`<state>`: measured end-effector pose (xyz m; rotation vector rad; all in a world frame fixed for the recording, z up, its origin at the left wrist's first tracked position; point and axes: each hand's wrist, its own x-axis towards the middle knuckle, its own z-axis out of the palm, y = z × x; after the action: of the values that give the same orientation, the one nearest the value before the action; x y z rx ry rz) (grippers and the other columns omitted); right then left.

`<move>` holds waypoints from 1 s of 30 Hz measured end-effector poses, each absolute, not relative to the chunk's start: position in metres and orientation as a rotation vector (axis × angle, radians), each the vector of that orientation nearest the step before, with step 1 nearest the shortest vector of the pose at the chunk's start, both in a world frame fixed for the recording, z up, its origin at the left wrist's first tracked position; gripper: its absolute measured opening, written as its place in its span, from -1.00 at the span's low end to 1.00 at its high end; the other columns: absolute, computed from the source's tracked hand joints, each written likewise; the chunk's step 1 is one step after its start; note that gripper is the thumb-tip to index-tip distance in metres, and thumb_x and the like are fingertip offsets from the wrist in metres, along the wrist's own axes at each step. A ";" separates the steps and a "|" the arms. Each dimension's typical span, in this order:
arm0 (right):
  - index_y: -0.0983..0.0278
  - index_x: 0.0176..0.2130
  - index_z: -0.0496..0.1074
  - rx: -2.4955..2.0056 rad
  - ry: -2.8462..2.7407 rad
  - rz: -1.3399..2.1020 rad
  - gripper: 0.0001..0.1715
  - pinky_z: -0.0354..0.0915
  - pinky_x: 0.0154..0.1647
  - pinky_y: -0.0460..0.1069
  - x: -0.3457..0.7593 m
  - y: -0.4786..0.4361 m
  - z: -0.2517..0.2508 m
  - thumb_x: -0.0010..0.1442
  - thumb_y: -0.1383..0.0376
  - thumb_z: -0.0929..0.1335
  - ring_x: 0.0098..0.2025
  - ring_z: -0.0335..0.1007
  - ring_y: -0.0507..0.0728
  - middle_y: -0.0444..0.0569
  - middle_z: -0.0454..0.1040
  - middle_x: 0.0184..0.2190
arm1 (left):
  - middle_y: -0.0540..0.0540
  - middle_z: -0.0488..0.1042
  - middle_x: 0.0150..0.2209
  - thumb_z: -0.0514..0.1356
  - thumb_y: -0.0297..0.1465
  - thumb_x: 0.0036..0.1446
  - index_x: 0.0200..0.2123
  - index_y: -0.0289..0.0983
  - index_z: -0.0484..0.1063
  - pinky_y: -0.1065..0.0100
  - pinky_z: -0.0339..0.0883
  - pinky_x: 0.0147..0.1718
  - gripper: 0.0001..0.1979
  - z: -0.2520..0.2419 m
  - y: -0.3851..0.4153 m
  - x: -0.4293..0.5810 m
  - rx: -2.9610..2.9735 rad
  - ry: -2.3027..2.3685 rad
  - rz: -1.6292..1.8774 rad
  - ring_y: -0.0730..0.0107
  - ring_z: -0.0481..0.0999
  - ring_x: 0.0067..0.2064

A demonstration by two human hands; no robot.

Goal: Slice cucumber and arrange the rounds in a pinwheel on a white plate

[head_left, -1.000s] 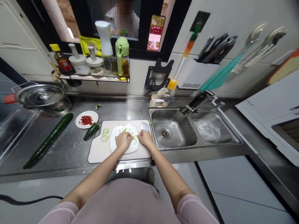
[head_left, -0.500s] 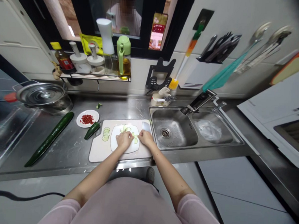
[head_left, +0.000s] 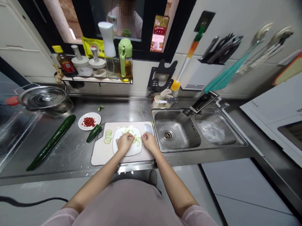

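My left hand [head_left: 125,142] is over the white plate [head_left: 127,152], its fingers pinched together at what looks like a cucumber slice. Thin half-round cucumber slices [head_left: 138,141] lie on the plate, some partly hidden by that hand. At the plate's right edge is my right hand [head_left: 149,141], fingers curled and closed; whatever is in them is too small to make out. Beneath the plate lies a pale cutting board [head_left: 100,157], with a short row of cucumber slices [head_left: 108,136] on its left. A knife blade [head_left: 148,128] rests behind my right hand.
Left of the board are a cut cucumber piece [head_left: 94,133], a small plate [head_left: 98,117] of red bits [head_left: 88,122], a whole cucumber [head_left: 52,141] and a lidded pot [head_left: 44,99]. A double sink [head_left: 176,146] is at right. Bottles [head_left: 65,63] stand on a shelf behind.
My right hand has drawn slightly away from the slices at the plate's right side. My left hand stays over the plate; the whole view has shifted a little.
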<state>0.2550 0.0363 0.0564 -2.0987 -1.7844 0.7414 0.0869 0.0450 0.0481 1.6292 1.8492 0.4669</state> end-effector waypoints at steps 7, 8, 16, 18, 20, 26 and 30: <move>0.23 -0.12 0.45 -2.121 -1.930 0.682 -0.76 0.07 -0.31 -0.09 0.242 -0.004 0.058 0.24 0.26 0.27 -0.27 0.37 0.09 -0.03 0.52 -0.31 | 0.01 0.54 -0.31 0.13 -0.14 0.07 -0.23 -0.15 0.51 0.36 0.28 -0.26 -0.71 0.035 0.018 0.030 1.268 1.913 0.849 0.38 0.45 -0.34; 0.23 -0.11 0.44 -2.131 -1.946 0.668 -0.75 0.07 -0.31 -0.09 0.240 -0.008 0.057 0.25 0.26 0.26 -0.25 0.37 0.10 -0.02 0.52 -0.30 | 0.00 0.53 -0.32 0.13 -0.13 0.06 -0.22 -0.16 0.51 0.37 0.29 -0.28 -0.69 0.032 0.012 0.023 1.239 1.915 0.883 0.38 0.45 -0.35; 0.23 -0.06 0.41 -2.177 -2.025 0.625 -0.71 0.10 -0.26 -0.06 0.228 -0.015 0.055 0.26 0.28 0.23 -0.19 0.39 0.13 0.03 0.52 -0.19 | -0.01 0.51 -0.39 0.12 -0.11 0.03 -0.20 -0.20 0.49 0.39 0.31 -0.37 -0.63 0.016 -0.022 -0.004 1.164 1.931 0.902 0.39 0.42 -0.42; 0.23 -0.06 0.41 -2.175 -2.033 0.618 -0.71 0.10 -0.24 -0.07 0.226 -0.015 0.055 0.26 0.28 0.23 -0.18 0.39 0.12 0.04 0.52 -0.19 | -0.01 0.52 -0.38 0.11 -0.11 0.04 -0.20 -0.19 0.49 0.39 0.31 -0.36 -0.64 0.015 -0.024 -0.006 1.165 1.963 0.878 0.38 0.43 -0.41; 0.24 -0.07 0.42 -2.174 -2.037 0.606 -0.71 0.11 -0.24 -0.07 0.225 -0.016 0.055 0.26 0.28 0.22 -0.18 0.39 0.13 0.04 0.52 -0.18 | -0.01 0.52 -0.37 0.11 -0.12 0.04 -0.19 -0.18 0.49 0.37 0.31 -0.33 -0.64 0.016 -0.024 -0.009 1.171 1.992 0.866 0.36 0.44 -0.39; 0.24 -0.04 0.42 -2.129 -1.951 0.585 -0.68 0.12 -0.21 -0.08 0.229 -0.017 0.056 0.26 0.26 0.23 -0.16 0.39 0.13 0.04 0.51 -0.15 | -0.02 0.54 -0.29 0.10 -0.17 0.09 -0.16 -0.12 0.49 0.19 0.22 -0.08 -0.70 0.024 -0.017 -0.021 1.224 2.128 0.803 0.30 0.46 -0.29; 0.25 -0.04 0.43 -2.079 -1.887 0.569 -0.67 0.14 -0.19 -0.08 0.233 -0.020 0.054 0.26 0.27 0.21 -0.19 0.39 0.11 0.02 0.52 -0.16 | -0.06 0.53 -0.23 0.11 -0.21 0.12 -0.14 -0.10 0.47 0.09 0.14 -0.04 -0.73 0.029 -0.009 -0.029 1.290 2.249 0.729 0.16 0.45 -0.16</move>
<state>0.2329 -0.0198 0.0541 -2.0790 -1.8869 0.5692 -0.0294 -0.0094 0.0292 1.2896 2.2488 0.7293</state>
